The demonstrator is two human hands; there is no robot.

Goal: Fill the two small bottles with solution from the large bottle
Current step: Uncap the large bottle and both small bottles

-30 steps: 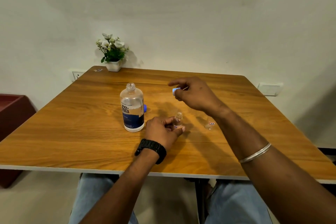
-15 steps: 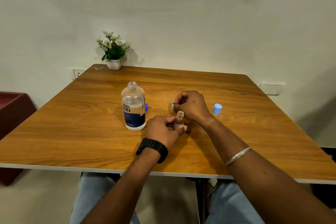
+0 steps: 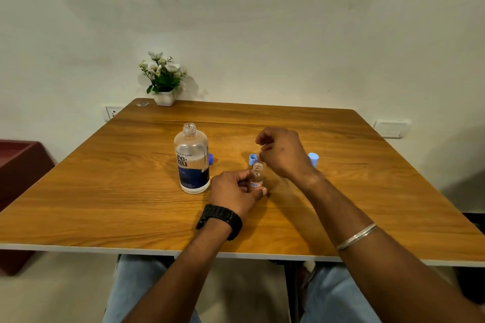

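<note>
The large clear bottle [image 3: 192,160] with a blue label stands uncapped on the wooden table [image 3: 105,191], about half full. Its blue cap [image 3: 210,158] peeks out from behind it. My left hand [image 3: 233,193] grips an uncapped small bottle [image 3: 256,176], upright on the table. A small blue cap [image 3: 253,158] lies just behind that bottle. My right hand [image 3: 283,155] hovers above and to the right of this cap, fingers loosely curled and holding nothing. Behind my right wrist a light-blue cap [image 3: 313,158] shows; what is under it is hidden.
A small white pot of flowers [image 3: 164,81] stands at the table's far left corner. A dark red box [image 3: 21,165] sits on the floor to the left. The wall is close behind the table. My knees are under the near edge.
My right hand brought the small blue cap down from above the table, set it behind the small bottle and lifted off it. My left hand stayed on the small bottle.
</note>
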